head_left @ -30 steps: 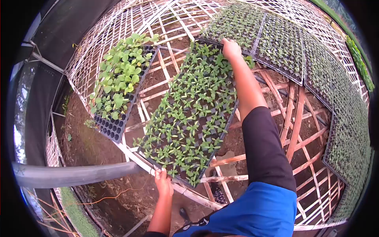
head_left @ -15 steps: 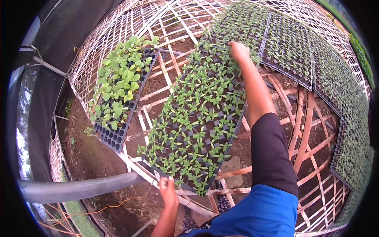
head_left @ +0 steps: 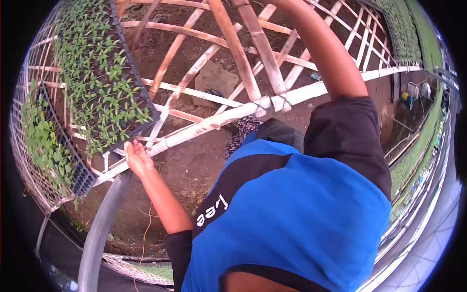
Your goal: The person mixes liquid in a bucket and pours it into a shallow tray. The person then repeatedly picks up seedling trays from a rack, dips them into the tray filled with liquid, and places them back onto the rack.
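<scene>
My left hand [head_left: 139, 158] is at the near edge of a dark seedling tray [head_left: 141, 100], palm turned up, thumb and fingers apart. Nothing shows between its fingers; whether the fingertips touch the tray is unclear. Rows of small green seedlings [head_left: 99, 80] fill that tray, which lies on a lattice of bamboo strips. My right forearm reaches up past the top edge of the view, and my right hand is outside the picture.
A second tray [head_left: 83, 180] with broader-leaved plants [head_left: 46, 141] lies at the left. A bamboo rail [head_left: 209, 124] crosses the middle. A thick grey pipe [head_left: 99, 233] curves below my left hand. More seedlings [head_left: 401, 29] stand at the upper right.
The view has swung right and down, so the trays appear farther left and my blue shirt fills more of the picture. My right hand has left the seedlings and the view. My left hand has opened.
</scene>
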A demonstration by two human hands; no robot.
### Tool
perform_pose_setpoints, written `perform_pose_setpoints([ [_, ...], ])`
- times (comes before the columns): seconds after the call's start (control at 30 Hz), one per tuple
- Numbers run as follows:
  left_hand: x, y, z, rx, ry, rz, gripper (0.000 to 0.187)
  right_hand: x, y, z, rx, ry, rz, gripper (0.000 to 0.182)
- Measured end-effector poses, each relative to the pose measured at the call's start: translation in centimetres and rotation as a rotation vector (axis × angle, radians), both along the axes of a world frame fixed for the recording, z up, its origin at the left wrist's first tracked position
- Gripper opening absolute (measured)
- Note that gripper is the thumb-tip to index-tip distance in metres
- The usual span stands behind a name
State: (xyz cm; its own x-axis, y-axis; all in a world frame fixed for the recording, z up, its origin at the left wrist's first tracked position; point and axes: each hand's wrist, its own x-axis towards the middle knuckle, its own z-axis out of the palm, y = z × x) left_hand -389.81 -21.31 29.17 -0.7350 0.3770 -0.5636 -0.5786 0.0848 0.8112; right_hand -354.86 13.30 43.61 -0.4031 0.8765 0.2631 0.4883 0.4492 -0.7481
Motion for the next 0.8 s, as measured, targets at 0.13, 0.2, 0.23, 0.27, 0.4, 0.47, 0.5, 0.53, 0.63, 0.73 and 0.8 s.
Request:
perform_pose_setpoints([
  [0.13, 2.7, -3.1, 3.1, 0.074, 0.156, -0.132, 0.037, 12.2, -10.5, 3.1, 0.033, -0.127, -0.278, 0.027],
  [0.2, 4.2, -5.3, 4.8, 0.065, 0.27, -0.151, 0.034, 17.1, -15.7, 4.8, -0.277, 0.163, -0.342, 0.028],
  [0.23, 5.2, -6.4, 5.4, 0.048, 0.32, -0.147, 0.032, 19.2, -18.0, 5.4, -0.378, 0.342, -0.335, 0.029],
  [0.27, 6.0, -7.7, 5.7, 0.017, 0.379, -0.152, 0.031, 21.0, -20.5, 5.8, -0.418, 0.468, -0.386, 0.029],
  [0.4, 8.7, -12.6, 6.4, -0.096, 0.516, -0.22, 0.026, 29.1, -28.2, 1.4, 0.006, -0.678, -0.578, 0.026],
  [0.47, 9.3, -14.7, 6.1, -0.138, 0.523, -0.251, 0.027, 29.5, -32.9, 0.3, 0.114, -0.883, -0.513, 0.027],
  [0.5, 9.4, -15.7, 5.6, -0.155, 0.527, -0.264, 0.028, 29.6, -34.4, -0.6, -0.017, -0.602, -0.426, 0.029],
  [0.53, 9.6, -16.6, 4.9, -0.177, 0.536, -0.274, 0.028, 28.7, -36.6, -1.1, -0.124, -0.69, -0.337, 0.03],
  [0.63, 11.2, -18.8, 2.0, -0.282, 0.544, -0.301, 0.029, 27.7, -39.7, -3.5, -0.267, -0.696, -0.178, 0.032],
  [0.73, 11.7, -20.8, -2.7, -0.406, 0.481, -0.221, 0.022, 28.1, -40.2, -4.6, -0.29, -0.599, -0.188, 0.032],
  [0.8, 11.1, -22.1, -6.8, -0.384, 0.545, -0.277, 0.022, 28.8, -40.0, -4.0, -0.285, -0.534, -0.2, 0.032],
])
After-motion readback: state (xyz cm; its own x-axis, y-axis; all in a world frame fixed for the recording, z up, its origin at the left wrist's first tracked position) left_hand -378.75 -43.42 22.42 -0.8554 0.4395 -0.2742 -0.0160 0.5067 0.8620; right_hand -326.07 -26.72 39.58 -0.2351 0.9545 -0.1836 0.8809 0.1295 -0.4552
